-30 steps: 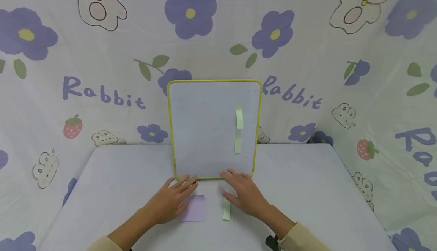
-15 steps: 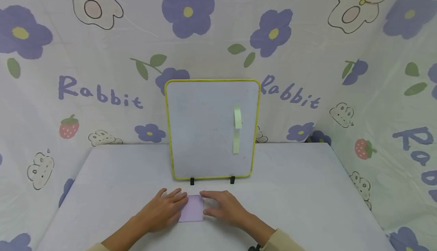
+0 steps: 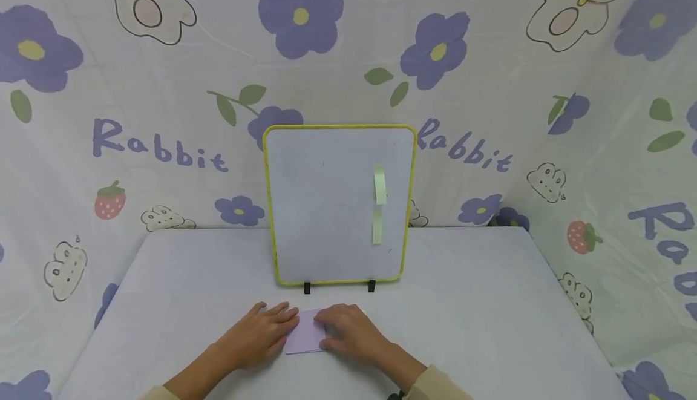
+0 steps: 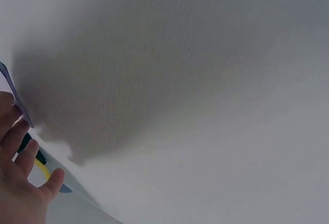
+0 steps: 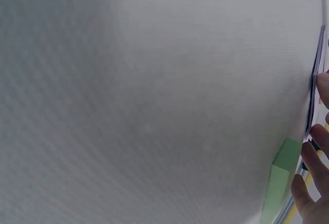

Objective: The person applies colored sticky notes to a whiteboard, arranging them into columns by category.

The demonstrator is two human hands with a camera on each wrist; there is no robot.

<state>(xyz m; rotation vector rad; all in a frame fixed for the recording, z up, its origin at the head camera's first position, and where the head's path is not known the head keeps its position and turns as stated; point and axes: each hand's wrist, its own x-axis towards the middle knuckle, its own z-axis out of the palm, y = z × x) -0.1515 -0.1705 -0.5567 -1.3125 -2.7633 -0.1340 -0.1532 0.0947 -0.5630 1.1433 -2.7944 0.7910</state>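
Note:
A square purple sticky note pad [image 3: 307,332] lies on the table in front of the whiteboard. My left hand [image 3: 261,333] rests on its left side with fingers stretched forward. At the pad's right edge, my right hand [image 3: 354,334] pinches with thumb and bent fingers; the near edge shows a thin split between layers. The pad is edge-on in the right wrist view, beside the right fingers. A light green strip pad [image 5: 280,178] lies under that hand, hidden in the head view.
A yellow-framed whiteboard [image 3: 327,206] stands on small black feet [image 3: 371,286] behind the hands. Two pale green strips, an upper strip [image 3: 380,185] and a lower strip [image 3: 377,227], stick to its right side. A patterned cloth [image 3: 348,85] hangs behind the white table [image 3: 490,303].
My right hand has moved left from the green strip pad to the purple pad's right edge and now pinches it. My left hand has drawn back slightly and stays on the pad.

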